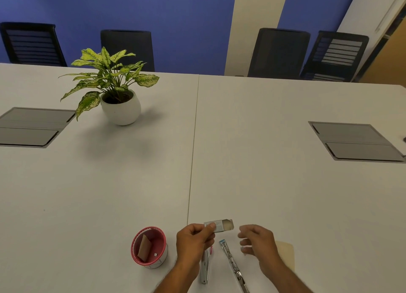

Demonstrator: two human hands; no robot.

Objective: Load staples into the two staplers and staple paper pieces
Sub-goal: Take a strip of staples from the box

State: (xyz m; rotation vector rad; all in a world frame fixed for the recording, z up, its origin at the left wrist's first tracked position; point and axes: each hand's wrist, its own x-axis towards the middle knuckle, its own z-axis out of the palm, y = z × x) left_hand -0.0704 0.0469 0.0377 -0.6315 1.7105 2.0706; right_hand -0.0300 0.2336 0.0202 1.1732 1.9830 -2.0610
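My left hand (194, 242) pinches a small staple box (219, 225) with its inner tray slid out to the right. My right hand (257, 241) hovers just right of the box, fingers loosely curled, holding nothing I can make out. Two staplers lie opened flat on the white table (274, 183) below the hands. One stapler (205, 268), with a pink tip, lies partly under my left hand. The other stapler (232, 264), with a blue tip, runs diagonally between my wrists. A cream paper piece (285, 253) lies under my right wrist.
A pink round cup (149, 247) holding a brown card stands left of my left hand. A potted plant (116, 90) stands far back left. Grey cable hatches (33, 127) (353, 141) sit at both sides. Black chairs line the far edge.
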